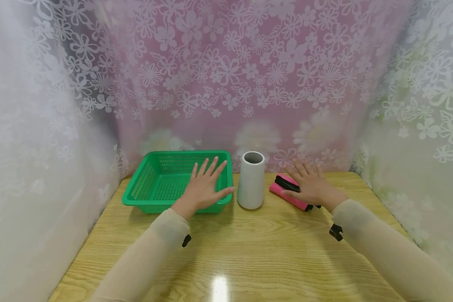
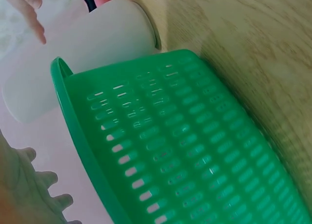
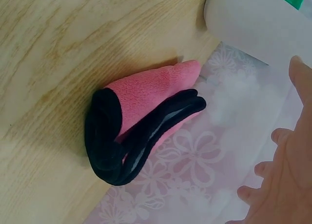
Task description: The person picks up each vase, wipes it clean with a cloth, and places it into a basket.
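Observation:
A green plastic basket (image 1: 173,206) with slotted walls stands at the back left of the table. My left hand (image 1: 204,191), fingers spread, hovers over its right end and holds nothing; the basket wall (image 2: 161,136) fills much of the left wrist view. To the basket's right a white vase (image 1: 251,184) stands upright. A folded pink cloth item with thick black edging (image 3: 146,95) lies right of the vase; its kind is unclear. Above it my right hand (image 1: 311,188) is spread, partly covering it in the head view. The right wrist view shows that hand apart from it.
The wooden table (image 1: 249,256) runs up to a pink floral curtain (image 1: 230,75) behind the things. Pale floral curtains hang at left (image 1: 49,147) and right (image 1: 419,126). Dark straps or mounts sit under both wrists.

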Motion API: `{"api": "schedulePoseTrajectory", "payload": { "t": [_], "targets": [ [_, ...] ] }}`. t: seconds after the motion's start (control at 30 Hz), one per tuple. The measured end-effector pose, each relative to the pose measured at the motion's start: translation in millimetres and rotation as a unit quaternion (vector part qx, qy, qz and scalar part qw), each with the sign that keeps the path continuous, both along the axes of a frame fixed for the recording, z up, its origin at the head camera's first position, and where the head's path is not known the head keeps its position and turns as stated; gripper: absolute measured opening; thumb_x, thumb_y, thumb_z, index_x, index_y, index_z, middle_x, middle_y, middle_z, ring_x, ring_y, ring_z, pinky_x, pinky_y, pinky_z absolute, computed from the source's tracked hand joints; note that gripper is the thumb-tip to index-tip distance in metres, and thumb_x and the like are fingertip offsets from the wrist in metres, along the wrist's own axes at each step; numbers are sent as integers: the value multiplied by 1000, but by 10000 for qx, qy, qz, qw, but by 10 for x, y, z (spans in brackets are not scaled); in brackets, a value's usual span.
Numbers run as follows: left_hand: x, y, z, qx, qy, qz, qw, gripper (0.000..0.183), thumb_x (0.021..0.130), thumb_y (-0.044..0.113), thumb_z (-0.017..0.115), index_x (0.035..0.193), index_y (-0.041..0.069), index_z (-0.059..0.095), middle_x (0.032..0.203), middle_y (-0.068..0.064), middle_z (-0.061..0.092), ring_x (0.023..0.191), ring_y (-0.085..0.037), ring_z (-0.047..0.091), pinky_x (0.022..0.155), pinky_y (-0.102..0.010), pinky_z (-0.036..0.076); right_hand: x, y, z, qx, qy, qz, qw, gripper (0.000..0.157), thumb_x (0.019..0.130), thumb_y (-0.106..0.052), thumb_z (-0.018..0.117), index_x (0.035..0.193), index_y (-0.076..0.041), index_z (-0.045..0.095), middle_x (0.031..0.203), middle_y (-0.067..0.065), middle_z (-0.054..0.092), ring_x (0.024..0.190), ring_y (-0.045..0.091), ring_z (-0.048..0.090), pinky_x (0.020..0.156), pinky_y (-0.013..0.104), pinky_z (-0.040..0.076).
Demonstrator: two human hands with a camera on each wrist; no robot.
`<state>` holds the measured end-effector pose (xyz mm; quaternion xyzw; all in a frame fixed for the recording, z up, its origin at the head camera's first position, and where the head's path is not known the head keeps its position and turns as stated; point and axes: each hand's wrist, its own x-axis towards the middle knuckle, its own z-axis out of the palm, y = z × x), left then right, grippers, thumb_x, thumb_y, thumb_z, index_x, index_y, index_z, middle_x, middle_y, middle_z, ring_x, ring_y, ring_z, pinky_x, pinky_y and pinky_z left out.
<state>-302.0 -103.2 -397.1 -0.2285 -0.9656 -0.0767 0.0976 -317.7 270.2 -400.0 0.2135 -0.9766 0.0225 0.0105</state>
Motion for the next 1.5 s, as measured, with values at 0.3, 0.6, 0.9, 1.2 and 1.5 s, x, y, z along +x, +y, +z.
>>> {"api": "schedulePoseTrajectory", "payload": {
  "t": [0.3, 0.6, 0.9, 1.2, 1.5],
  "targets": [
    [-69, 133, 1, 335, -188, -52, 9992, 90, 93, 80, 29, 162, 31, -2, 167, -1, -2, 153, -30, -1, 120, -58, 1, -76, 16, -104, 101, -97, -106, 9998, 90, 95, -69, 47, 163, -19, 14, 165, 23, 4, 147, 53, 3, 110, 74, -6],
    [-144, 257, -36, 764, -401, -56, 9963, 89, 93, 80, 28, 161, 32, -5, 168, 0, 0, 154, -28, 2, 121, -56, 3, -126, 61, -214, -102, -111, -173, 9997, 92, 94, -70, 48, 163, -20, 13, 165, 24, 5, 147, 53, 4, 110, 74, -6],
    [-195, 353, -29, 1306, -485, -169, 9901, 90, 95, 76, 35, 163, 25, 6, 168, -1, 6, 154, -27, 7, 122, -52, 5, -224, 33, -322, -24, -206, -271, 9994, 93, 94, -73, 44, 163, -18, 12, 165, 24, 2, 147, 54, 5, 109, 75, -4],
    [-225, 463, -37, 1942, -662, -217, 9785, 90, 95, 74, 38, 163, 26, 5, 168, -1, 12, 153, -27, 13, 121, -53, 14, -278, 20, -350, 53, -363, -307, 9989, 95, 94, -74, 41, 163, -16, 12, 165, 25, 4, 147, 54, 4, 109, 76, 0],
    [-250, 608, -16, 3513, -1233, -277, 9277, 88, 94, 70, 50, 162, 31, 10, 165, -3, 21, 150, -27, 22, 116, -55, 26, -316, 4, -375, 15, -346, -290, 9990, 93, 95, -71, 43, 162, -13, 15, 163, 27, 9, 147, 54, 7, 110, 75, 7]
  ]
}}
